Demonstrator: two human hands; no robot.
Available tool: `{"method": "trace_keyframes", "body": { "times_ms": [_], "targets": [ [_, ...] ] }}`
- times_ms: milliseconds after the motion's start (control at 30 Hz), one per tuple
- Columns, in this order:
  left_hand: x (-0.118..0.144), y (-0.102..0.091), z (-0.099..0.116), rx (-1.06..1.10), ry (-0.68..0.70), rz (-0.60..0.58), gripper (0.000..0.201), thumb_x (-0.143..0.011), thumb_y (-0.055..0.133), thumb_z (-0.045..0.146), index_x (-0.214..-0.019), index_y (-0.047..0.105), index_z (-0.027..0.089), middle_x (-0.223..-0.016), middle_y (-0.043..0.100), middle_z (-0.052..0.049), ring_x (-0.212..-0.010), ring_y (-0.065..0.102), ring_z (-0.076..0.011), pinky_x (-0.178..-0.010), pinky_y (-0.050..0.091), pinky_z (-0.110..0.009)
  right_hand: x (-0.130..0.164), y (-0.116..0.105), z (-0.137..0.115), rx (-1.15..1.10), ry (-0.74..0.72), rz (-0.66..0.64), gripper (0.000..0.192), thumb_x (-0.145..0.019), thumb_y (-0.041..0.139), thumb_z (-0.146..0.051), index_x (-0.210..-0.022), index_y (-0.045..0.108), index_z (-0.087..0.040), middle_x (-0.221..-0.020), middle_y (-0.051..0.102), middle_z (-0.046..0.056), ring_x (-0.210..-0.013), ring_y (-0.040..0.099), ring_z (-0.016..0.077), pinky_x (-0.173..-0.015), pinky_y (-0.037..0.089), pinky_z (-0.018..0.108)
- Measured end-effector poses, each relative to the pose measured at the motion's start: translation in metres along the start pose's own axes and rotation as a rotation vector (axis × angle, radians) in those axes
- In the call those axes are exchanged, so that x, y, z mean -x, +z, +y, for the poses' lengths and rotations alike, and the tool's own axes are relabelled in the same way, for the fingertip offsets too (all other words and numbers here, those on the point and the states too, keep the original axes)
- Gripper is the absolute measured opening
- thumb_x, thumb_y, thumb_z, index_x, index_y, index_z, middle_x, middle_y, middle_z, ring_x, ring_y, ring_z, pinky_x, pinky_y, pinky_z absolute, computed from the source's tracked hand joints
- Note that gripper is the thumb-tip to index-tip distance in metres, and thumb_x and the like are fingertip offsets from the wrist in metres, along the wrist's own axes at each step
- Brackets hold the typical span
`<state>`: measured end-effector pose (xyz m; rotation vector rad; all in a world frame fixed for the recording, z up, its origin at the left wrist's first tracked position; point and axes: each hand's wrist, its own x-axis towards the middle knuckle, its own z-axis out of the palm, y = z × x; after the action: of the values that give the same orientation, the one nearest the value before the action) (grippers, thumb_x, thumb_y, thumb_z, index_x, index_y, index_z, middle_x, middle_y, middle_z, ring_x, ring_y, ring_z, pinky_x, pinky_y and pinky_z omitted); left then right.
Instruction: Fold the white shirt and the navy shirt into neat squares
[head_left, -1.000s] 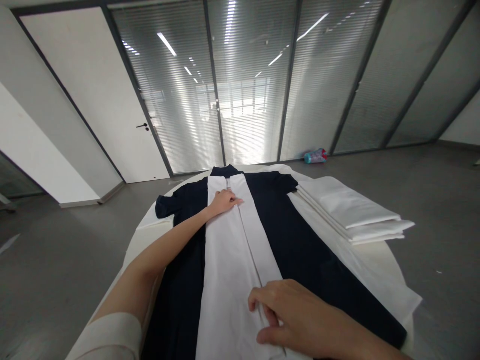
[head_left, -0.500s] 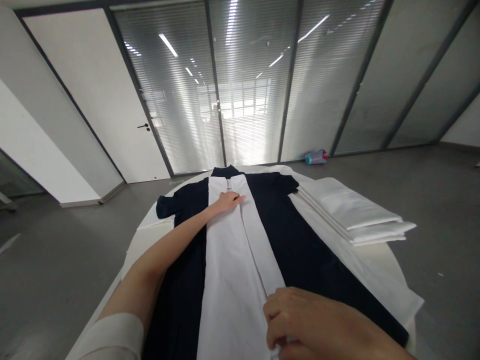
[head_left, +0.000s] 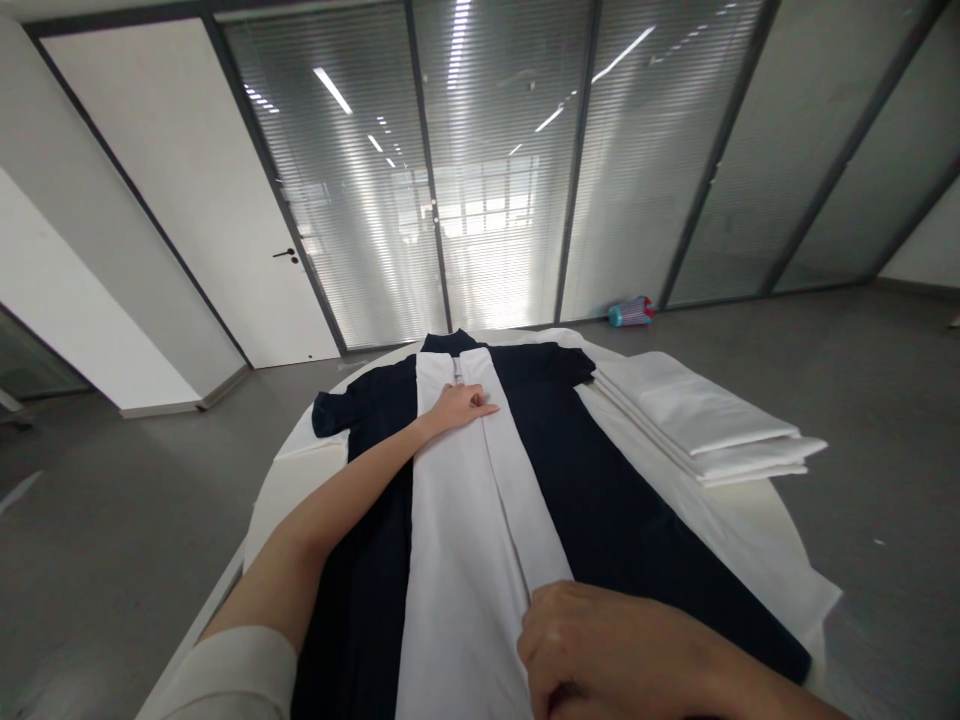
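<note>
White cloth [head_left: 457,560] lies lengthwise down the middle of the navy garment [head_left: 600,480], on the table [head_left: 765,505]. Judging by the lie: 2 long white panels already brought side by side, navy garment spread flat w/ both short sleeves out; slit btwn panels not fully closed, so prob. some straightening left, esp. lower down. Bottom end is out of frame, can't tell if done. L hand [head_left: 456,404] rests on the cloth nr its top, loosely curled, thumb out, apparently not gripping. R hand [head_left: 592,640] is bent over the lower slit, fingers curled; pinching or just pressing, can't tell. Folded white stack [head_left: 682,405] sits to the right. Containers: none certain; blue-red item [head_left: 631,312] on floor might be 1, contents unclear.
</note>
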<state>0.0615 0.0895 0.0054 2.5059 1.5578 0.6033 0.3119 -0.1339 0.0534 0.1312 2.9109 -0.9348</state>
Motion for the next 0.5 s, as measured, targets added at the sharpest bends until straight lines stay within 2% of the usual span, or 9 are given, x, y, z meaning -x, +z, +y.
{"method": "trace_keyframes", "body": {
  "times_ms": [100, 167, 233, 300, 367, 433, 500],
  "targets": [
    [0.0, -0.009, -0.002, 0.045, 0.024, 0.012, 0.046, -0.097, 0.041, 0.057, -0.077, 0.06, 0.02, -0.079, 0.067, -0.003, -0.077, 0.063, -0.0199, -0.081, 0.046, -0.034, 0.003, 0.0, 0.001, -0.02, 0.004, 0.004, 0.01, -0.083, 0.069, -0.019, -0.085, 0.079, -0.02, -0.072, 0.071, -0.001, -0.068, 0.063, 0.0132, -0.072, 0.045, 0.023],
    [0.001, -0.019, -0.004, 0.089, 0.038, 0.056, 0.048, -0.101, 0.033, 0.051, -0.081, 0.062, 0.019, -0.084, 0.067, -0.006, -0.081, 0.064, -0.0205, -0.082, 0.048, -0.034, 0.004, -0.002, 0.0, -0.047, -0.004, 0.028, 0.009, -0.082, 0.071, -0.024, -0.086, 0.079, -0.02, -0.066, 0.067, -0.003, -0.063, 0.06, 0.0121, -0.071, 0.045, 0.023],
    [0.004, -0.028, -0.005, 0.088, 0.067, 0.107, 0.046, -0.101, 0.032, 0.048, -0.089, 0.065, 0.018, -0.094, 0.069, -0.008, -0.09, 0.064, -0.0219, -0.087, 0.049, -0.035, 0.004, -0.006, -0.002, -0.071, 0.009, 0.139, 0.016, -0.084, 0.07, -0.032, -0.09, 0.078, -0.02, -0.066, 0.066, -0.002, -0.065, 0.06, 0.0125, -0.073, 0.046, 0.024],
    [0.01, -0.031, -0.003, 0.042, 0.117, 0.11, 0.045, -0.102, 0.031, 0.046, -0.099, 0.067, 0.018, -0.106, 0.069, -0.01, -0.103, 0.064, -0.0231, -0.096, 0.047, -0.036, 0.002, -0.011, -0.003, -0.052, 0.058, 0.321, 0.027, -0.088, 0.066, -0.04, -0.103, 0.076, -0.019, -0.085, 0.07, 0.004, -0.084, 0.064, 0.0164, -0.085, 0.047, 0.029],
    [0.019, -0.026, 0.002, -0.02, 0.161, 0.065, 0.049, -0.104, 0.026, 0.045, -0.116, 0.065, 0.018, -0.128, 0.064, -0.011, -0.122, 0.056, -0.0241, -0.107, 0.04, -0.038, 0.0, -0.015, -0.003, 0.014, 0.101, 0.433, 0.043, -0.09, 0.064, -0.048, -0.123, 0.068, -0.021, -0.121, 0.066, 0.013, -0.116, 0.057, 0.0244, -0.101, 0.043, 0.039],
    [0.028, -0.015, 0.007, -0.092, 0.17, -0.01, 0.053, -0.104, 0.022, 0.046, -0.135, 0.056, 0.019, -0.149, 0.048, -0.01, -0.14, 0.04, -0.0256, -0.115, 0.03, -0.042, -0.003, -0.013, -0.001, 0.075, 0.099, 0.403, 0.065, -0.088, 0.063, -0.055, -0.144, 0.051, -0.023, -0.151, 0.043, 0.016, -0.14, 0.037, 0.0315, -0.113, 0.031, 0.049],
    [0.034, -0.004, 0.012, -0.148, 0.137, -0.088, 0.056, -0.104, 0.021, 0.049, -0.147, 0.044, 0.023, -0.159, 0.032, -0.007, -0.148, 0.024, -0.0272, -0.119, 0.023, -0.046, -0.004, -0.006, 0.0, 0.089, 0.074, 0.312, 0.08, -0.088, 0.061, -0.058, -0.154, 0.032, -0.024, -0.162, 0.022, 0.016, -0.149, 0.02, 0.0337, -0.118, 0.023, 0.053]
  ]
}}
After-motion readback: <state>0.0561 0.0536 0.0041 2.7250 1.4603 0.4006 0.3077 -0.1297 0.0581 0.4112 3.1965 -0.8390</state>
